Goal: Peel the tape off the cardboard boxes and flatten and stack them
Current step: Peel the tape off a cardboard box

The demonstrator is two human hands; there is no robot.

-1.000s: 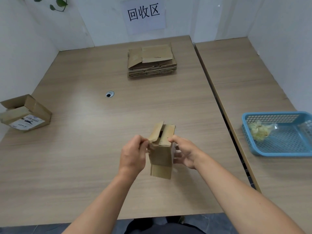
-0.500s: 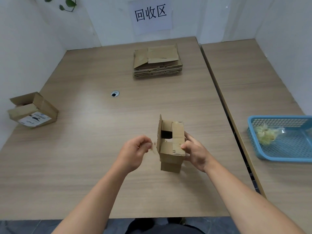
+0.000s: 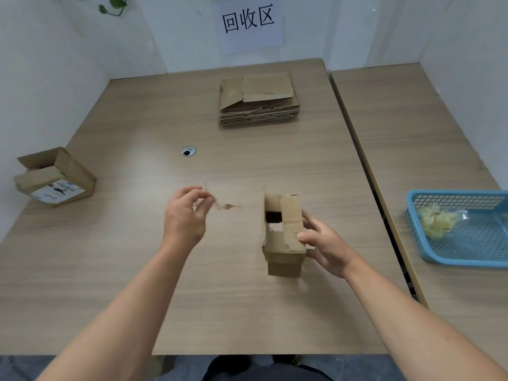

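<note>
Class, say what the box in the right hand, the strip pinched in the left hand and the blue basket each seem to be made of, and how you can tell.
Box: cardboard, matte brown, judging by its creased flaps and ragged edges.
Strip: probably clear plastic tape; thin, crumpled, see-through, faintly yellowish.
Blue basket: apparently moulded plastic, smooth, with a regular mesh of holes.

head view | single, wide-angle | faces forward and down | close above table [image 3: 132, 270] | reaches back wall [image 3: 187, 37]

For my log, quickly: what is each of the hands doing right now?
Left hand: pinches a tape strip.
Right hand: grips the small cardboard box.
</note>
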